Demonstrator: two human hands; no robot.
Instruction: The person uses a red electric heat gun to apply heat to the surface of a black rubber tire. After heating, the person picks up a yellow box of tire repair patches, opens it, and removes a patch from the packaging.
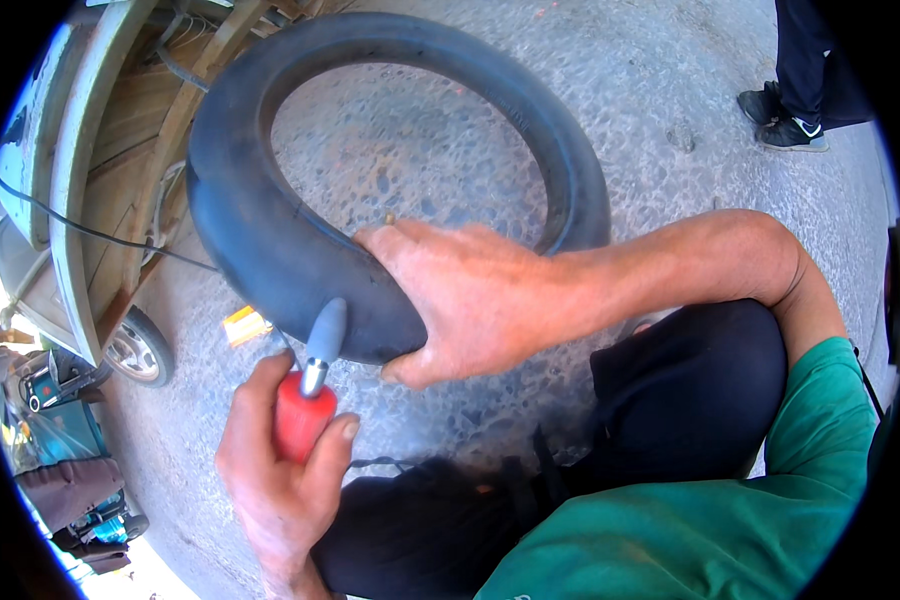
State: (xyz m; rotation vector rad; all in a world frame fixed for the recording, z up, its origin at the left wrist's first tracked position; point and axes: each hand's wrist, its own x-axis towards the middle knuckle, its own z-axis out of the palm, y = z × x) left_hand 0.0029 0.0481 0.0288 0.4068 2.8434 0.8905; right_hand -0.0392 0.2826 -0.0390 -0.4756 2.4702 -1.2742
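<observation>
A black rubber inner tube point(232, 165) forms a big ring in front of me. My right hand point(475, 300) grips its near side, fingers over the inner edge and thumb below, and the tube is folded or pinched there. A small brass-coloured valve or tip point(390, 218) shows by those fingers. My left hand point(285, 470) is closed around a red-handled grinding tool point(305, 415). Its grey pointed stone tip point(327, 330) overlaps the tube's near left surface; whether they touch I cannot tell.
A wooden and metal cart point(135, 150) with a small wheel point(138, 348) stands at left, crossed by a black cable point(100, 228). An orange-yellow object point(245, 325) lies near the tube. Teal tools point(45, 390) lie far left. Another person's shoes point(790, 130) are at upper right on the rough concrete floor point(660, 110).
</observation>
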